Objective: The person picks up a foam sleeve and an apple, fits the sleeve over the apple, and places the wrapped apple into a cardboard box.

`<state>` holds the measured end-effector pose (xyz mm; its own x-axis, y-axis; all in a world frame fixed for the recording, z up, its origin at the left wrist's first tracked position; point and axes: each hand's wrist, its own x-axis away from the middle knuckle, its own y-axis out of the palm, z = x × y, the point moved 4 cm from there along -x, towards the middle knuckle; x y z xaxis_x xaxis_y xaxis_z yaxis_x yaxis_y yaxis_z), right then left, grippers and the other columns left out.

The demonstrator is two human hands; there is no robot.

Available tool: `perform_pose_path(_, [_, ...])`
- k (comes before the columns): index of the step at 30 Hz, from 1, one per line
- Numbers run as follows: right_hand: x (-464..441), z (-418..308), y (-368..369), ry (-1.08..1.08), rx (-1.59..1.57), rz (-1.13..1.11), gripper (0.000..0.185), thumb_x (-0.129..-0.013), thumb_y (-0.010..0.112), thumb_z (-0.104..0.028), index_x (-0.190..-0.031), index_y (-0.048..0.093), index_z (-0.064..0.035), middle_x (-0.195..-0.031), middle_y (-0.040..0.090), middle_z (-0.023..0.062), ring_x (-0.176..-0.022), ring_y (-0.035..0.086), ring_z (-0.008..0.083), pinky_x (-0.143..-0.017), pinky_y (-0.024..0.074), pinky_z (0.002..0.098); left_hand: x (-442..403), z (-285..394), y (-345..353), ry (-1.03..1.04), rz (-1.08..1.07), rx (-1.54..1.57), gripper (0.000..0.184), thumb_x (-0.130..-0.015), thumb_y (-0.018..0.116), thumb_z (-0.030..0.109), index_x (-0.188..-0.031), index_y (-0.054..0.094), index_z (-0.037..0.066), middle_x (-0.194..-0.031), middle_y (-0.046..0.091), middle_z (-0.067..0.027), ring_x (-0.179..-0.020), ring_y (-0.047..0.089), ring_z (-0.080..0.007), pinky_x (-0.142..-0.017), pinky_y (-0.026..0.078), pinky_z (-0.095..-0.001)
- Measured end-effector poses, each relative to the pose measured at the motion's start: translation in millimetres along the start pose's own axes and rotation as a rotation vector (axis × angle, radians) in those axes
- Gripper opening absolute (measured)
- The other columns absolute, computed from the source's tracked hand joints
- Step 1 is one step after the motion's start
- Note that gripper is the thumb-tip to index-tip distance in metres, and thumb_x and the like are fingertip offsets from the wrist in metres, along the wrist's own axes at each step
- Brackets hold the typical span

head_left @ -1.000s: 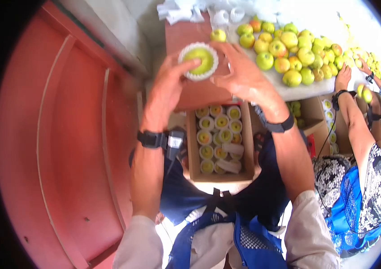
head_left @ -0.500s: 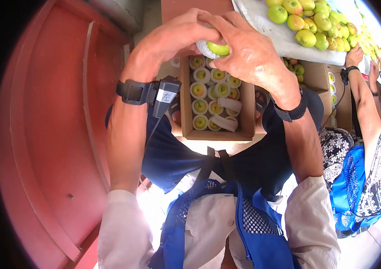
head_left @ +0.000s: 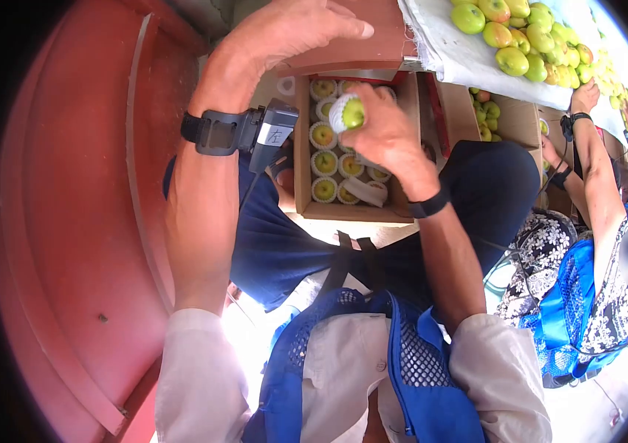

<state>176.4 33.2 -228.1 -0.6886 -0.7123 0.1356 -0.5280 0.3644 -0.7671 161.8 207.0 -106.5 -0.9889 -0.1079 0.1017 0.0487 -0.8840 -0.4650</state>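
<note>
My right hand [head_left: 391,133] is closed around a green apple [head_left: 353,113] in a white foam net sleeve, held over the cardboard box [head_left: 358,212]. Inside that box stand several apples [head_left: 324,163] in the same white netting, and a loose foam sleeve [head_left: 366,193] lies on top near the front. My left hand [head_left: 295,29] is at the top edge of the view, beside the reddish-brown table, holding nothing that I can see. Its thumb is stretched out; the other fingers are partly cut off by the frame.
Green and reddish apples [head_left: 535,37] are heaped on a white cloth [head_left: 461,63] at upper right. Below it, another cardboard box [head_left: 517,122] holds bare apples. A co-worker's arm [head_left: 598,155] reaches toward the heap. A red panel [head_left: 85,221] fills the left side.
My hands were together around the sleeved apple; now they are apart. My right hand has lowered the apple over the box, and my left has let go and moved up and left.
</note>
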Motion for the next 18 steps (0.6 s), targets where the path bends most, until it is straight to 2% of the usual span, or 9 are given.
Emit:
perform_pose_path(3, [0,19,53,0.184,-0.023,-0.185,0.074,-0.073,0.085,-0.026,-0.140,0.055,-0.0145,-0.133,0.059,0.0226,-0.120,0.062,0.0415,-0.103,0.0504,0.0462,-5,-4,-7,-0.021,0.103,0.082,0.059,-0.095,0.074,0.024,-0.141,0.054,-0.007,-0.127,0.068,-0.0237,-0.120,0.065,-0.0252,-0.096,0.053,-0.0359])
perform_pose_path(6, [4,39,102,0.232,0.016,-0.303,0.079,-0.072,0.086,-0.032,-0.143,0.053,-0.0152,-0.134,0.059,0.0215,-0.121,0.063,0.0414,-0.100,0.0530,0.0486,7,8,-18,-0.084,0.215,0.105,0.055,-0.096,0.073,0.024,-0.138,0.056,-0.008,-0.122,0.070,-0.0204,-0.114,0.068,-0.0239,-0.091,0.053,-0.0342])
perform_pose_path(7, [3,46,119,0.257,0.038,-0.329,0.082,-0.072,0.085,-0.031,-0.145,0.051,-0.0135,-0.134,0.059,0.0214,-0.122,0.063,0.0416,-0.100,0.0533,0.0486,10,12,-22,-0.024,0.240,0.150,0.054,-0.096,0.072,0.024,-0.137,0.057,-0.008,-0.120,0.071,-0.0184,-0.110,0.069,-0.0235,-0.090,0.053,-0.0336])
perform_pose_path(9, [-1,60,142,0.283,0.043,-0.355,0.083,-0.072,0.085,-0.031,-0.146,0.051,-0.0121,-0.136,0.059,0.0223,-0.123,0.062,0.0417,-0.100,0.0532,0.0484,3,7,-29,0.052,0.309,0.230,0.050,-0.097,0.072,0.024,-0.133,0.060,-0.008,-0.115,0.071,-0.0140,-0.102,0.071,-0.0216,-0.086,0.053,-0.0318])
perform_pose_path(11, [0,73,157,0.305,0.049,-0.383,0.084,-0.072,0.085,-0.031,-0.146,0.051,-0.0106,-0.137,0.059,0.0231,-0.124,0.062,0.0418,-0.100,0.0531,0.0483,-3,-8,-36,0.063,0.333,0.269,0.047,-0.097,0.071,0.024,-0.131,0.061,-0.007,-0.114,0.071,-0.0129,-0.101,0.071,-0.0207,-0.085,0.052,-0.0311])
perform_pose_path(17, [13,129,219,0.264,-0.286,-0.388,0.088,-0.069,0.088,-0.033,-0.146,0.054,-0.0068,-0.132,0.067,0.0230,-0.128,0.060,0.0420,-0.104,0.0514,0.0465,0,-2,-41,0.117,0.368,0.289,0.038,-0.099,0.069,0.026,-0.123,0.065,-0.003,-0.111,0.071,-0.0100,-0.101,0.071,-0.0186,-0.085,0.051,-0.0290])
perform_pose_path(18, [15,133,229,0.298,-0.216,-0.420,0.091,-0.067,0.089,-0.032,-0.145,0.054,-0.0012,-0.134,0.066,0.0251,-0.128,0.061,0.0403,-0.106,0.0503,0.0441,1,0,-40,0.112,0.383,0.284,0.037,-0.099,0.069,0.026,-0.122,0.067,-0.002,-0.110,0.072,-0.0099,-0.101,0.071,-0.0185,-0.085,0.051,-0.0289])
